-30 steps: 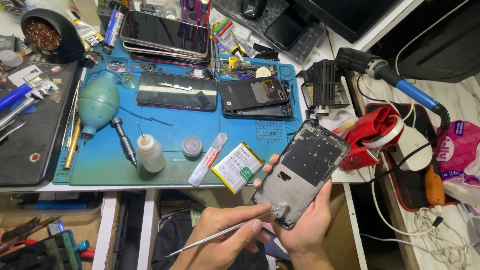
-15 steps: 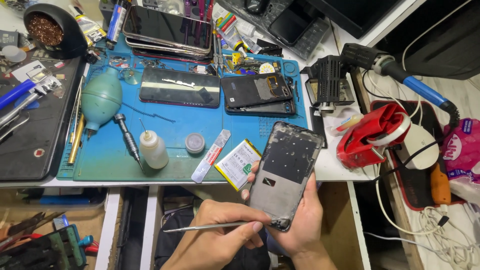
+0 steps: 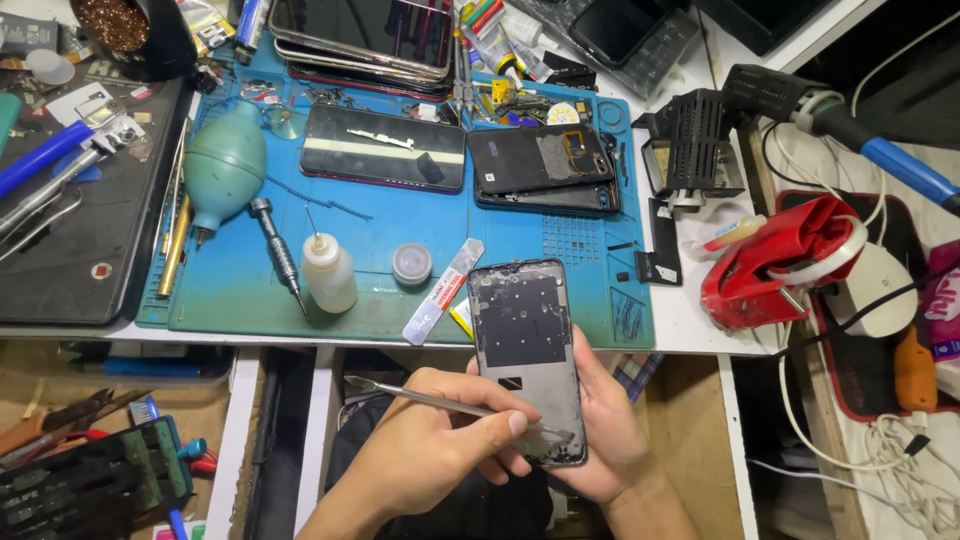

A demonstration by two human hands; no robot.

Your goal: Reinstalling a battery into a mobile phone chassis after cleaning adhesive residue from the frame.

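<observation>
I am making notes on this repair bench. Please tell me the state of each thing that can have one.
Phone frame: opened, stripped, held upright in the right hand.
Metal pry tool: in the left hand, tip on the frame's lower edge.
Dark phone: flat on the blue mat.
Opened phone: back off, insides showing.
Small squeeze bottle: upright, capped with a needle tip.
Screwdriver: lying loose on the mat.

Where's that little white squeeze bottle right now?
In the head view, the white squeeze bottle stands left of centre on the blue mat, between the screwdriver and a small round pot.
</observation>
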